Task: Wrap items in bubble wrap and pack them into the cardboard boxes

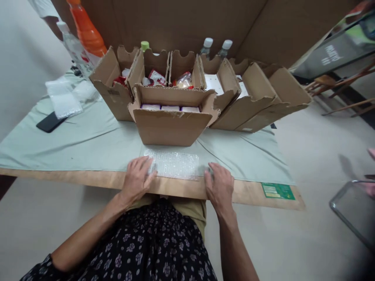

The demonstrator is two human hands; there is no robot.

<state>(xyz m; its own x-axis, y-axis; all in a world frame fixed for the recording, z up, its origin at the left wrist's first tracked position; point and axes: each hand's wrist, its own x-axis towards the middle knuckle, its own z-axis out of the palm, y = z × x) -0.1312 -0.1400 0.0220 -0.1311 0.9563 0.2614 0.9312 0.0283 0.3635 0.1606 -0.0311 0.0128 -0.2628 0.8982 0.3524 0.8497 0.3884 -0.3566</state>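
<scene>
Lying flat at table (88, 177) edge, 6 o'clock of open cardboard box (171, 127): bubble wrap sheet (175, 164), left hand (137, 180) pressing its 9 o'clock end, right hand (220, 185) its 3 o'clock end, fingers outstretched, grasping nothing.

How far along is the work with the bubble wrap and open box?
Done: the front box already holds a row of white packs. In hand: left hand and right hand press flat on the ends of a bubble-wrap sheet at the table edge. Left: the sheet wraps nothing yet; the box stands open.
</scene>
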